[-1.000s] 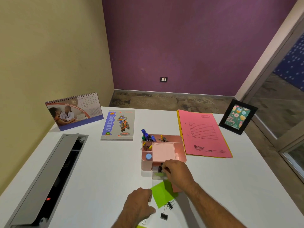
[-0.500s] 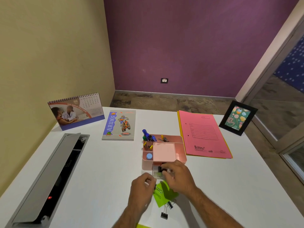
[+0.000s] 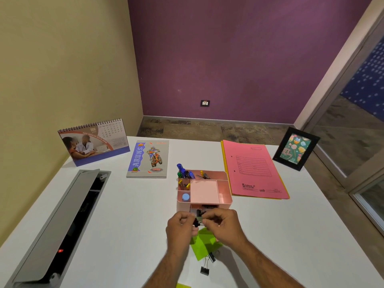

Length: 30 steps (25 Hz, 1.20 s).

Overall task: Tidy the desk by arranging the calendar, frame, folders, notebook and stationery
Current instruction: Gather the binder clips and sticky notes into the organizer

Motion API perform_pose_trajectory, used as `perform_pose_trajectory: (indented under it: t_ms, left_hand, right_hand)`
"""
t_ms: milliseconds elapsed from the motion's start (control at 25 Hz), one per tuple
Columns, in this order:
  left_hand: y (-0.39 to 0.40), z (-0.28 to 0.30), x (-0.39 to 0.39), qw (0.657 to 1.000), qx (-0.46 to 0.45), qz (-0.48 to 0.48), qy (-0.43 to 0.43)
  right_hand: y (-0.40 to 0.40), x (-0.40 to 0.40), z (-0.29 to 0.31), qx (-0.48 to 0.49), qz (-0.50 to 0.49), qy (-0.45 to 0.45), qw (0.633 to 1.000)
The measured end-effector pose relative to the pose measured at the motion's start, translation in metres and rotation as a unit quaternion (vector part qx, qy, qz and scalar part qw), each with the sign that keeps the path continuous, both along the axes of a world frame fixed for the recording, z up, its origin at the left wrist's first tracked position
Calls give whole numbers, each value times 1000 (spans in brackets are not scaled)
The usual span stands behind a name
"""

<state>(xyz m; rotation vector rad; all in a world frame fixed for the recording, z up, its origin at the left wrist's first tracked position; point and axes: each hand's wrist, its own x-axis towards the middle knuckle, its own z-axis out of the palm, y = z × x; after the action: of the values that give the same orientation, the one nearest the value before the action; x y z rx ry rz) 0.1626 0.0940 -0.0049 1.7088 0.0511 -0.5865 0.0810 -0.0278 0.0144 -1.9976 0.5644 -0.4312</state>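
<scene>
Near front edge of table [image 3: 128, 221], centre: small black binder clip [image 3: 196, 222] pinched between both hands, just in front of pink desk organiser [image 3: 204, 192]; clip orientation unclear, mostly hidden by fingers. Left hand [image 3: 180, 229] curled, fingertips clamped on clip from left. Right hand [image 3: 223, 227] curled, fingertips meeting left hand at same clip; exact share of grip cannot tell. Under hands: green sticky note [image 3: 200, 248] flat on table, corner pointing to front edge. Just in front of note: two loose binder clips [image 3: 204, 269], one touching note's edge, handles up toward the note. Organiser drawer open toward front edge, dark clips inside; pens [image 3: 185, 171] upright in back-left compartment, tilted left; blue round item in left-front compartment. Left of organiser, toward back edge: notebook [image 3: 147, 159] flat, long axis front-to-back, cover up. Back-left corner: calendar [image 3: 93, 140] standing, face toward front, long axis left-right. Right of organiser: pink folder [image 3: 253, 169] on yellow folder, flat, long axis front-to-back, slightly skewed. Back-right corner: black frame [image 3: 296, 149] upright, facing front-left. Left edge: grey cable hatch [image 3: 56, 227] with lid raised, long axis front-to-back.
</scene>
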Motion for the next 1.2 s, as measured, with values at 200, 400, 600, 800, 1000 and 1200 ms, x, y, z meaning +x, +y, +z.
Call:
perform_pose_trajectory:
  t_ms: [200, 400, 600, 800, 1000, 1200]
  left_hand:
    - [0, -2, -2, 994, -74, 31, 67]
    - [17, -16, -13, 973, 76, -195, -100]
    - [27, -27, -21, 784, 255, -496, -272]
    - [21, -25, -36, 758, 334, -490, -273]
    - [17, -28, -43, 745, 367, -494, -258]
    - [18, -28, -45, 763, 352, -479, -253]
  right_hand:
    - [-10, 2, -2, -75, -24, -23, 997]
    - [-28, 6, -8, -206, -4, 10, 979]
    - [-28, 14, -1, -234, -11, 76, 969]
    - [-25, 17, -1, -282, 59, 156, 945]
    - [-26, 20, -4, -305, 69, 221, 924]
    - [-30, 17, -8, -303, 58, 235, 922]
